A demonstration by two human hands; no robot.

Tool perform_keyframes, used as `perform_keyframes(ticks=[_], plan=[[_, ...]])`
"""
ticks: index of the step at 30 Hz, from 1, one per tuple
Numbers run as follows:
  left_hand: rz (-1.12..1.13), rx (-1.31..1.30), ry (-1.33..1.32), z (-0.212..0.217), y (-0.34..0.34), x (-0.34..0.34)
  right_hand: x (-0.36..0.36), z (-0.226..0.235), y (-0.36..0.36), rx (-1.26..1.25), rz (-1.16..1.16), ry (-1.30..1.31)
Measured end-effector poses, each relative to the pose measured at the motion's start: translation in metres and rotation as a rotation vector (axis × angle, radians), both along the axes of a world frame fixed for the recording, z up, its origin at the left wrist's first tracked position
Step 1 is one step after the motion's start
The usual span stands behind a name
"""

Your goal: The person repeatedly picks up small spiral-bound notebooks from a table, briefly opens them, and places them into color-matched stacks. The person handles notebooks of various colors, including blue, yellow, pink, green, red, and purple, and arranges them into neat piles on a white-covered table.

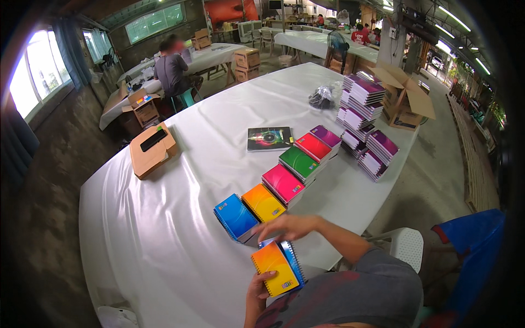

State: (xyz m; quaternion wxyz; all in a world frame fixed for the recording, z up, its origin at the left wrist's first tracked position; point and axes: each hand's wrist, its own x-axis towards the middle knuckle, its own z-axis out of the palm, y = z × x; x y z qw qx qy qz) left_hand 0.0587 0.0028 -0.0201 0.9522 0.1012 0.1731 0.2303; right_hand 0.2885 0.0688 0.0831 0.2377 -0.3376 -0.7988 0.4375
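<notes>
My left hand [258,285] is closed on spiral notebooks, with its thumb across the cover of a yellow-orange notebook [273,269]. A blue notebook [294,261] shows behind it, fanned out to the right. Above their top edge is my right hand [290,226], its fingers apart and pointing left, with nothing seen in them. Near its fingertips stand a stack of blue notebooks [236,216] and a stack of yellow-orange notebooks [263,201]. The row runs on to the far right with pink [283,183], green [299,164], red [313,146] and purple [325,135] stacks.
Taller piles of purple notebooks [363,101] stand at the table's right edge, beside an open carton [402,101]. A dark-covered book [269,139] lies beyond the row. At left, a phone [153,140] rests on flattened cardboard [143,161]. Another person [174,68] sits at a farther table.
</notes>
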Motion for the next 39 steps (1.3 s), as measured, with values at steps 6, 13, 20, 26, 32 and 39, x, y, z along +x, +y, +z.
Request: perform_keyframes(ticks=[6,13,20,26,32,39], plan=[[0.132,0.057,0.192,0.014,-0.003,-0.009,0.069,-0.02,0.009,0.408,-0.583,-0.673],[0.201,0.078,0.325,0.018,0.006,0.007,0.091,-0.067,0.006,0.615,-0.677,-0.755],[0.227,0.073,0.241,0.031,0.021,0.021,0.081,-0.047,-0.001,0.128,-0.979,0.595],[0.176,0.012,0.002,0.052,0.021,0.038,0.062,0.013,-0.004,-0.091,-0.064,0.529],[0.0,0.106,0.096,0.027,0.014,0.055,0.074,0.004,0.01,-0.211,-0.292,0.272],[0.12,0.14,0.216,0.031,0.022,0.103,0.166,-0.045,0.023,0.514,-0.815,-0.714]])
